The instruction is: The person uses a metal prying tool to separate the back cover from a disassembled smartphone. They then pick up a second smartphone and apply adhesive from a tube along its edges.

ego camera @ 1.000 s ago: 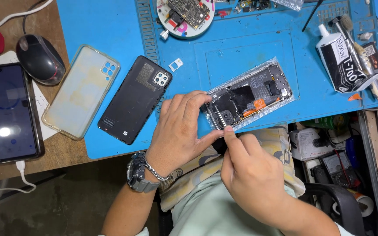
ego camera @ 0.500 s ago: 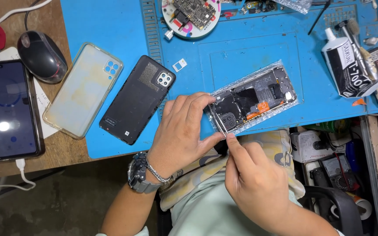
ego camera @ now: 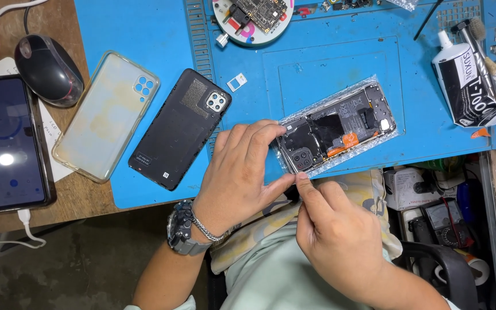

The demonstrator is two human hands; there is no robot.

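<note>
Left hand (ego camera: 242,172): fingers (ego camera: 259,135) spread and curled over the camera end of the opened phone (ego camera: 340,129), thumb pressing its lower corner. Right hand (ego camera: 337,235): fingers bunched together, index tip touching the same lower corner, right beside the left thumb (whether it pinches anything there, can't tell).

Opened phone lies back-off, tilted, on a clear plastic wrap (ego camera: 299,117), near the front edge of the blue mat (ego camera: 133,34).

Count:
- 1 opened phone
- 1 black back cover (ego camera: 176,132), camera window up, left of the left hand
- 1 clear phone case (ego camera: 107,112), yellowed, straddling mat edge and wood
- 1 working phone (ego camera: 7,143), screen lit, white cable plugged in at the bottom
- 1 black mouse (ego camera: 47,69)
- 1 small white card tray (ego camera: 236,82), alone on the mat
- 1 round white dish (ego camera: 225,14) holding a circuit board, top edge

Surface: blue mat on a wooden table (ego camera: 81,201); grey floor below, open drawer of gear at lower right.

Packages: one black-and-white glue tube (ego camera: 466,86), far right on the mat, lying slantwise, white nozzle up-left, brush beside it.
</note>
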